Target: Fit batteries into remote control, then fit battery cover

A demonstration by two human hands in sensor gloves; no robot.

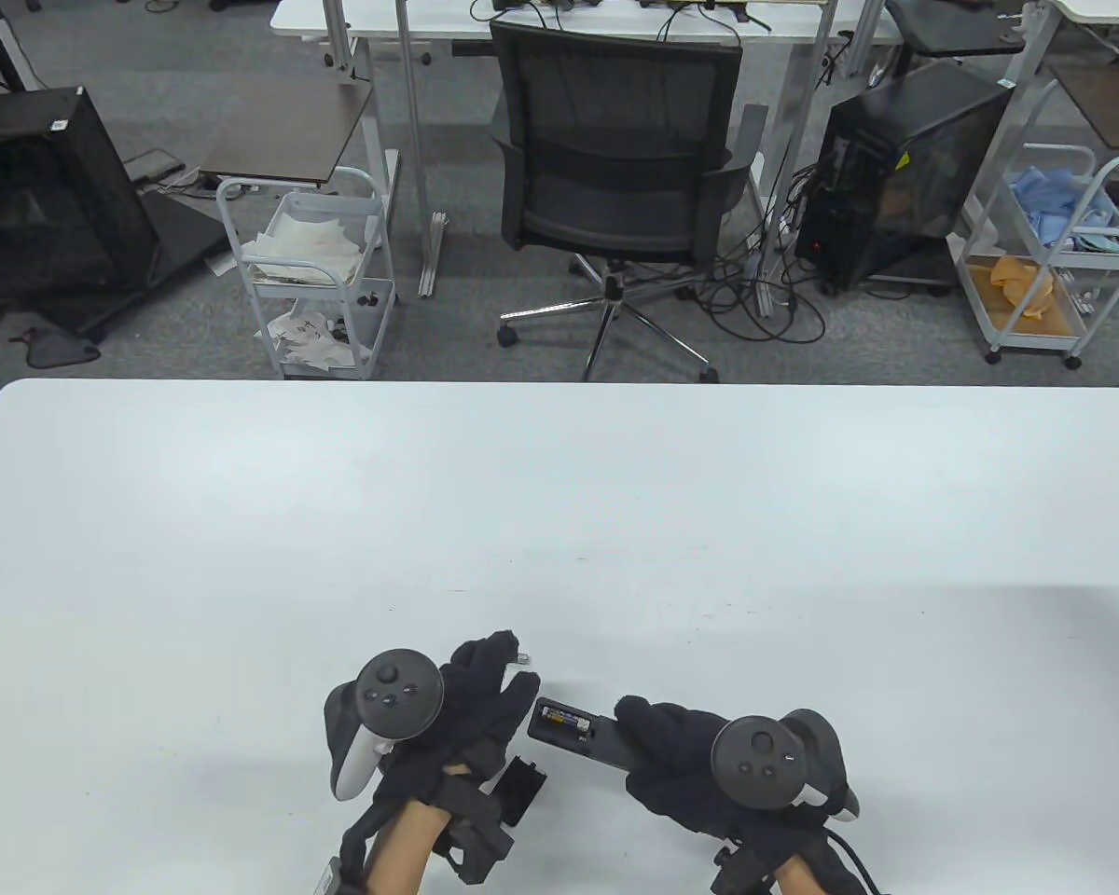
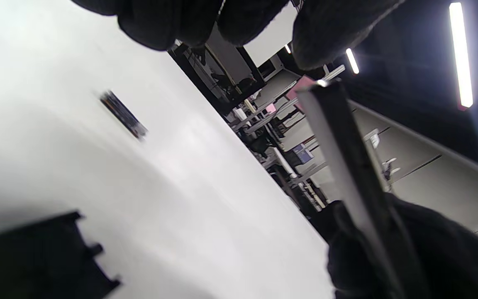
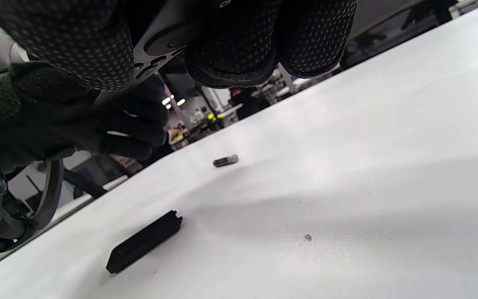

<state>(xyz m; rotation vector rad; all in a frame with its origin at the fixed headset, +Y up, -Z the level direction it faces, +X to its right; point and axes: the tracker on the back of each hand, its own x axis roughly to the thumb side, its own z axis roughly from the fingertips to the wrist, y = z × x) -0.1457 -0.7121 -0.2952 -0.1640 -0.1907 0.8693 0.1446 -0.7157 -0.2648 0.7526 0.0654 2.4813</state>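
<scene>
The black remote control (image 1: pixel 573 728) lies back-up between my hands, its compartment open with one battery (image 1: pixel 564 718) in it. My right hand (image 1: pixel 676 750) grips the remote's right end; in the right wrist view its fingers (image 3: pixel 230 50) wrap the remote (image 3: pixel 166 35). My left hand (image 1: pixel 485 690) has its fingers spread beside the remote's left end and holds nothing. A loose battery (image 1: pixel 522 657) lies on the table by the left fingertips; it also shows in the left wrist view (image 2: pixel 123 115) and in the right wrist view (image 3: pixel 225 160). The black battery cover (image 1: pixel 522 789) lies on the table by my left wrist.
The white table (image 1: pixel 559 522) stretches away beyond my hands. The cover also shows in the left wrist view (image 2: pixel 35 257) and the right wrist view (image 3: pixel 143 241). An office chair (image 1: pixel 615 168) and carts stand beyond the far edge.
</scene>
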